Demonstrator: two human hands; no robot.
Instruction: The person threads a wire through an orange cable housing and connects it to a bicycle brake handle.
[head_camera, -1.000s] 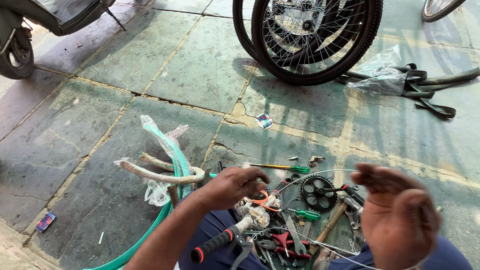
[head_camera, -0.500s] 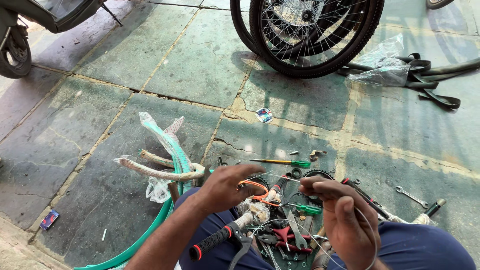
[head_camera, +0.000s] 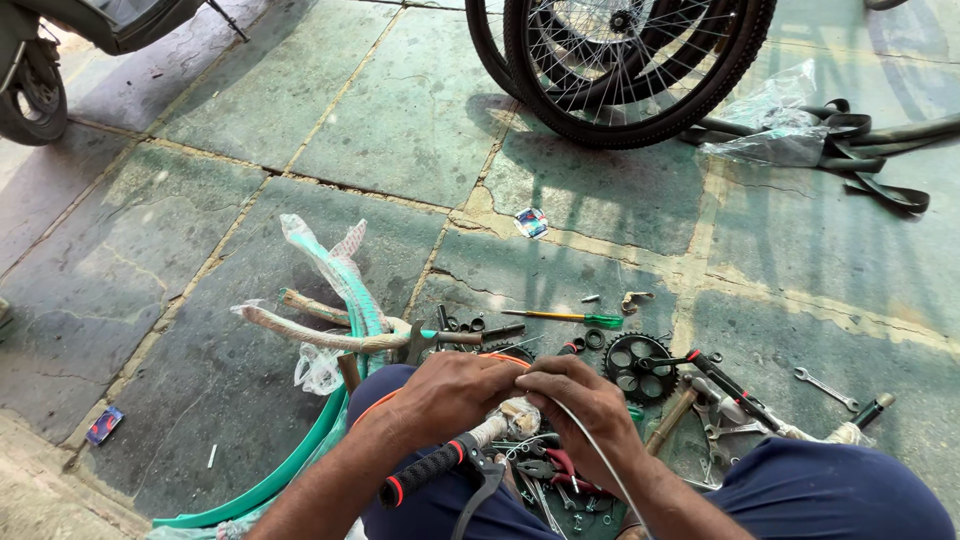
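My left hand (head_camera: 455, 395) and my right hand (head_camera: 580, 405) are closed together low in the middle, over a paper-wrapped bicycle handlebar (head_camera: 500, 425) with a black and red grip (head_camera: 425, 475). A thin grey cable (head_camera: 590, 450) runs from my right hand's fingers down past my wrist. An orange cable (head_camera: 430, 385) curves under my left hand. A black brake lever (head_camera: 480, 490) hangs below the grip. My knees in dark blue trousers (head_camera: 840, 490) frame the hands.
On the stone floor lie a green bicycle frame in plastic wrap (head_camera: 335, 285), a black chainring with crank (head_camera: 640, 365), a green-handled screwdriver (head_camera: 565, 317), a spanner (head_camera: 825, 388), red pliers (head_camera: 560, 465) and small parts. Bicycle wheels (head_camera: 630, 60) stand ahead; a scooter wheel (head_camera: 30, 100) far left.
My right hand has come in from the right and closed against my left hand at the handlebar, now holding the grey cable. The view has shifted slightly.
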